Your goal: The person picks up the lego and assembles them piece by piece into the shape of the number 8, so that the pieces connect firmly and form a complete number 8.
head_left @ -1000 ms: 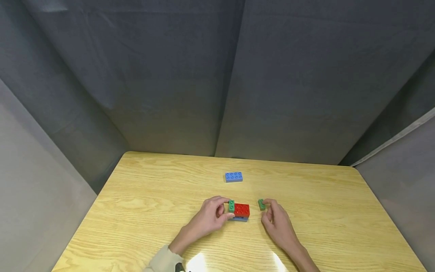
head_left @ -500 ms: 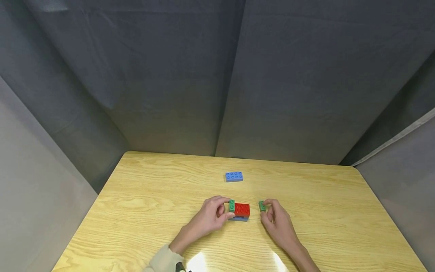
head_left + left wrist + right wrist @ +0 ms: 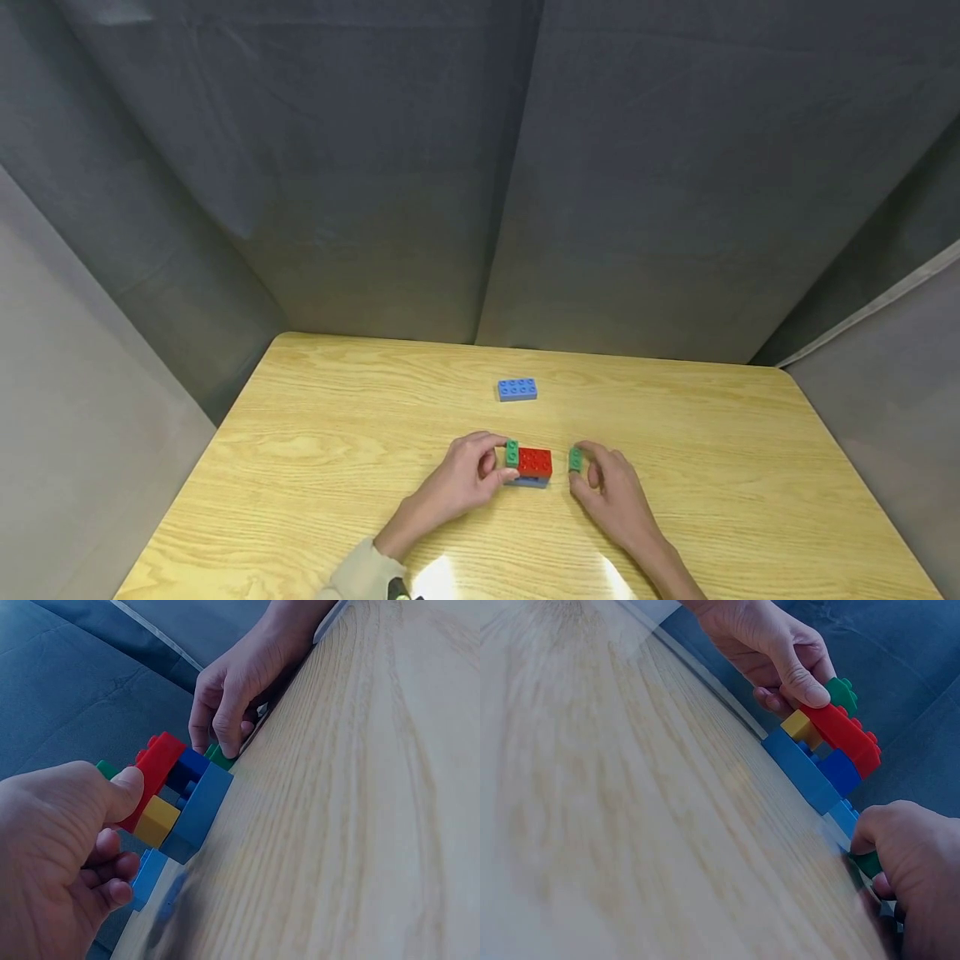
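Note:
My left hand [image 3: 468,475] pinches the left end of a small brick stack, thumb at the near side and index finger at the far side. On top of that end sits a green brick [image 3: 512,453], beside the studs of a red brick [image 3: 535,461]. Under the red brick, a yellow brick [image 3: 157,820] and a dark blue brick [image 3: 840,772] stand apart on a lighter blue base brick [image 3: 199,814]. To the right of the stack, my right hand [image 3: 613,492] pinches a second small green brick [image 3: 575,458] between thumb and index finger, low at the table.
A loose blue brick [image 3: 517,389] lies farther back on the wooden table [image 3: 337,417]. Grey curtains [image 3: 375,208] hang behind the table's back edge, with pale panels [image 3: 75,417] at the sides.
The right hand's thumb and finger have closed round the loose green brick, which has turned straighter and shifted slightly nearer. The left hand and the stack have stayed in place.

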Demonstrator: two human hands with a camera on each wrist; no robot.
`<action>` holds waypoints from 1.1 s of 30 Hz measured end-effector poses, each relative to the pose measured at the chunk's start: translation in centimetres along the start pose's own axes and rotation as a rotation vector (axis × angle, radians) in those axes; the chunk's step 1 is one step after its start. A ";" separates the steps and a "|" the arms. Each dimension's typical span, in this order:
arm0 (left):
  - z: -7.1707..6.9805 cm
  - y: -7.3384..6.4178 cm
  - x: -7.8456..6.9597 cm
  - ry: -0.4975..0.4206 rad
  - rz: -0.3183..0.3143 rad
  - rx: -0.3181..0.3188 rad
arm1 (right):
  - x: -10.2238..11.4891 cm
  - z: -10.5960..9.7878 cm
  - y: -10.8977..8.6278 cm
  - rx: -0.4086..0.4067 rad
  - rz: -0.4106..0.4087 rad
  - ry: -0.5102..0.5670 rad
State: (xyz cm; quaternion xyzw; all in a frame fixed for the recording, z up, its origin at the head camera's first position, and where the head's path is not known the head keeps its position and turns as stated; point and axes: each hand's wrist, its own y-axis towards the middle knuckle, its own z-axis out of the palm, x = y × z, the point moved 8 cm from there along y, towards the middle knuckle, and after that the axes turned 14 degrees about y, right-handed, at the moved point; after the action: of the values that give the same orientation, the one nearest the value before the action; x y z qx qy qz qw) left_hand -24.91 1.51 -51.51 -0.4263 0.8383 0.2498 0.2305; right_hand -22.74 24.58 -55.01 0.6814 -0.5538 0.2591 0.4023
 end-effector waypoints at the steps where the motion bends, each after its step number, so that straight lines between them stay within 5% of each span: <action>1: 0.0 0.0 0.0 -0.001 0.000 0.000 | 0.0 0.0 0.0 0.002 0.006 0.001; 33: 0.1 0.1 0.0 -0.016 0.028 -0.008 | 1.4 -0.3 0.2 0.014 -0.048 0.022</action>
State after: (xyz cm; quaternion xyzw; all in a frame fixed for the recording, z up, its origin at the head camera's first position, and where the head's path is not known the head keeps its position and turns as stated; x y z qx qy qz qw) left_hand -24.94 1.58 -51.53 -0.4135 0.8413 0.2597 0.2319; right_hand -22.55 24.00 -53.65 0.6945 -0.5310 0.2605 0.4096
